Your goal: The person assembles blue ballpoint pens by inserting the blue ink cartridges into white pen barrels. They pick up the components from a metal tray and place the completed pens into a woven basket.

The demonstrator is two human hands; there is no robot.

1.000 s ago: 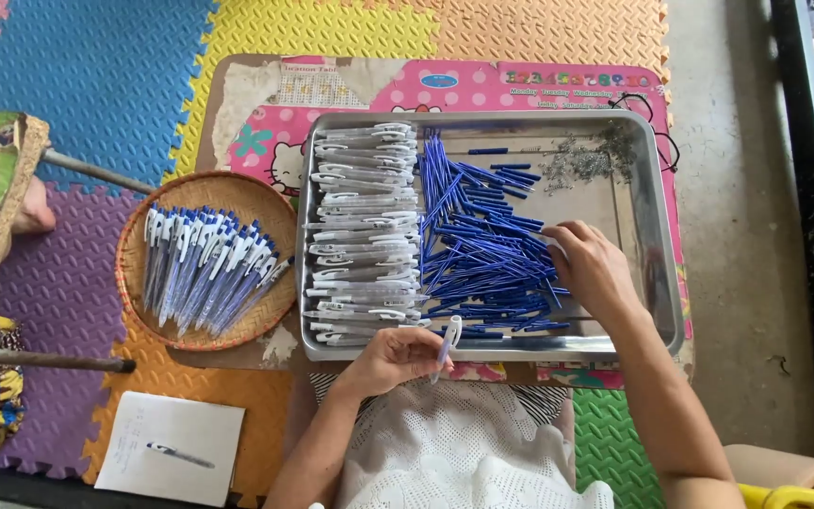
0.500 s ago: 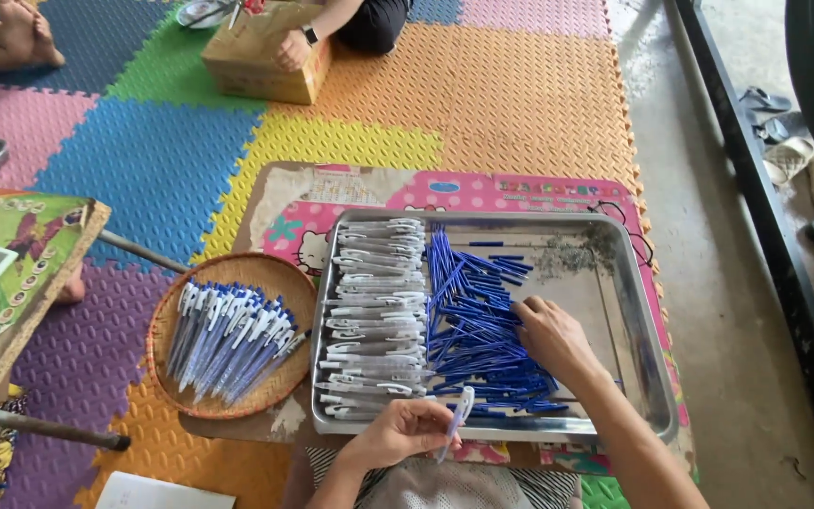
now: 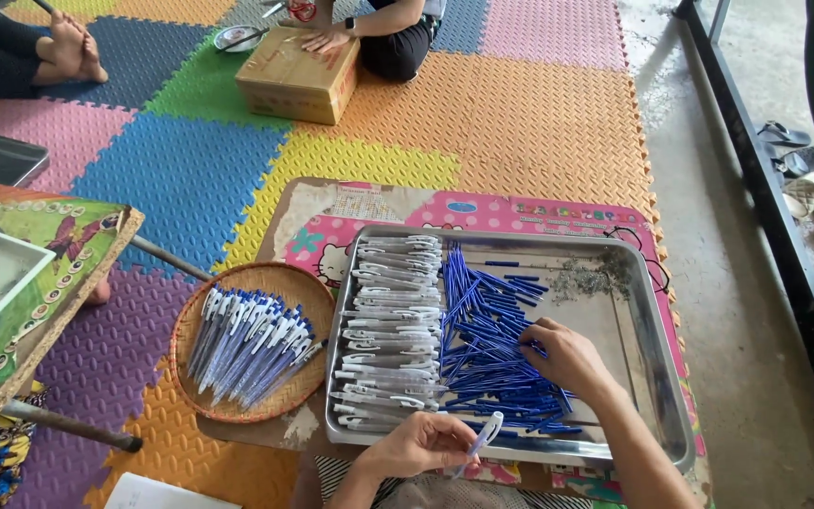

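A metal tray (image 3: 657,377) lies in front of me on a small pink table. In its left part lies a pile of clear pen barrels (image 3: 388,320); beside them is a heap of blue pen refills (image 3: 487,339). My left hand (image 3: 421,443) is at the tray's near edge, closed on one clear pen barrel (image 3: 482,438). My right hand (image 3: 562,358) rests on the blue refills, fingers picking among them.
A round woven basket (image 3: 190,325) with several assembled pens sits left of the tray. A low wooden table (image 3: 58,273) stands at the far left. Across the coloured foam mats another person rests a hand on a cardboard box (image 3: 294,80). Bare concrete and sandals lie to the right.
My head has tilted up, so the tray sits lower in view and the far mats, box and other person appear. Both hands stay at the tray.
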